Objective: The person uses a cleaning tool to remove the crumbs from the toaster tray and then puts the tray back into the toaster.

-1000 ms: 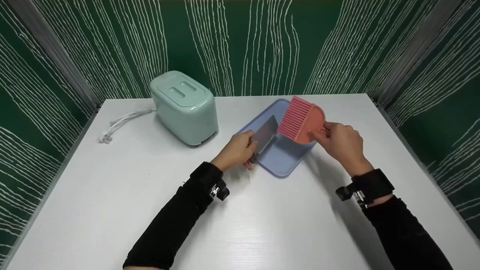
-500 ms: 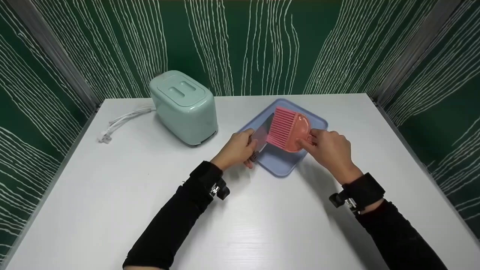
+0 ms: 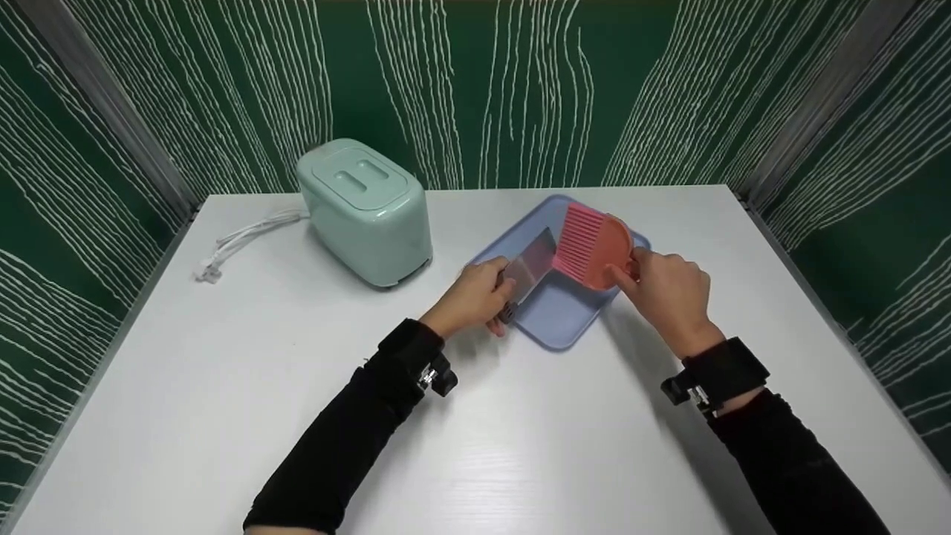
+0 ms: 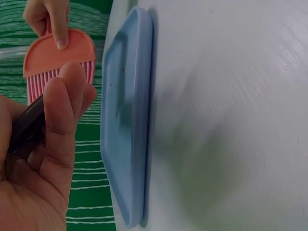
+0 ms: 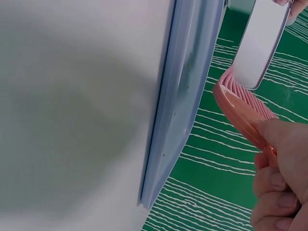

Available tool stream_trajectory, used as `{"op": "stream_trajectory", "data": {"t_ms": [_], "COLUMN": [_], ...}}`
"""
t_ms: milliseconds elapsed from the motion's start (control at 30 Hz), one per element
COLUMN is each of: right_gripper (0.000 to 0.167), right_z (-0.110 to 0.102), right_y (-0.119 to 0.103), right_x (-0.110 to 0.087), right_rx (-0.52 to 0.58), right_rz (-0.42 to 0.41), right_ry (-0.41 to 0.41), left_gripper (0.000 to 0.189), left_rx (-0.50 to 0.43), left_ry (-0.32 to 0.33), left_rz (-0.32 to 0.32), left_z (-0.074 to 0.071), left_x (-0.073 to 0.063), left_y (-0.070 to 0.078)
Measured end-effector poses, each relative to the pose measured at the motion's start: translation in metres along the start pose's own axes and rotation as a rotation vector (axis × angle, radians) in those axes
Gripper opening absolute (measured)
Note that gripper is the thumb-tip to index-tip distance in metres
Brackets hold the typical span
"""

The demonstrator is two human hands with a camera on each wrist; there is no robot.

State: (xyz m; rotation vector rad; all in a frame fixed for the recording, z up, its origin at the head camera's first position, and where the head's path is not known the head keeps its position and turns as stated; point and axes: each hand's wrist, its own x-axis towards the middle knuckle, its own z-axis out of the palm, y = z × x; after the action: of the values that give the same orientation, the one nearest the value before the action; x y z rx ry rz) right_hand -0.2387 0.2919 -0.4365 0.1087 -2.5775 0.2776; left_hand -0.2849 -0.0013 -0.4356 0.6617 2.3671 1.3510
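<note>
My left hand (image 3: 469, 299) holds a thin, shiny metal crumb tray (image 3: 532, 266) by one end, tilted over a blue tray (image 3: 559, 338). My right hand (image 3: 671, 299) grips an orange hand brush (image 3: 611, 256) with thick pink bristles (image 3: 579, 241). In the right wrist view the bristle tips bend at the end of the crumb tray (image 5: 262, 43). The left wrist view shows the crumb tray's dark end (image 4: 29, 122) between the left thumb and fingers. Small brown crumbs (image 5: 174, 114) lie inside the blue tray.
A mint-green toaster (image 3: 364, 215) with a lid on top stands at the back left. Its white cord and plug (image 3: 212, 271) lie beside it. Green walls (image 3: 513, 89) with white streaks enclose the white table (image 3: 475, 446) at the back and sides.
The brush swept left and down across the crumb tray, then went back right and slightly up, uncovering more of the metal. The left hand has barely moved.
</note>
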Motion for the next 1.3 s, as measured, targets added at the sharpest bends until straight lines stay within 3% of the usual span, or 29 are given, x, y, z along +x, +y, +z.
{"op": "stream_trajectory", "data": {"t_ms": [267,500,867,1033,1300], "right_gripper": [0.040,0.037,0.043,0.042,0.036], "right_z": [-0.0010,-0.0027,-0.0067,-0.0058,0.0016], "right_y": [0.0035,0.0056,0.0070,0.0029,0.0031], "right_x": [0.0008,0.0006,0.0028,0.0046,0.0037], "right_rx": [-0.030,-0.057,0.030,0.073,0.050], "right_rz": [-0.020,-0.038,0.070,0.101,0.091], "right_ry": [0.029,0.053,0.040,0.025,-0.013], "left_gripper": [0.018,0.013,0.010,0.010,0.012], "left_rx": [-0.004,0.055,0.029,0.067,0.222], "left_ry": [-0.003,-0.009,-0.003,0.008,0.009], "left_rz": [-0.002,0.006,-0.026,0.012,0.087], "left_z": [0.0016,0.0001,-0.0010,0.0000,0.0029], "left_x": [0.0001,-0.0001,0.0022,0.0009,-0.0007], "left_y": [-0.0006,-0.0007,-0.0034,-0.0022,0.0002]}}
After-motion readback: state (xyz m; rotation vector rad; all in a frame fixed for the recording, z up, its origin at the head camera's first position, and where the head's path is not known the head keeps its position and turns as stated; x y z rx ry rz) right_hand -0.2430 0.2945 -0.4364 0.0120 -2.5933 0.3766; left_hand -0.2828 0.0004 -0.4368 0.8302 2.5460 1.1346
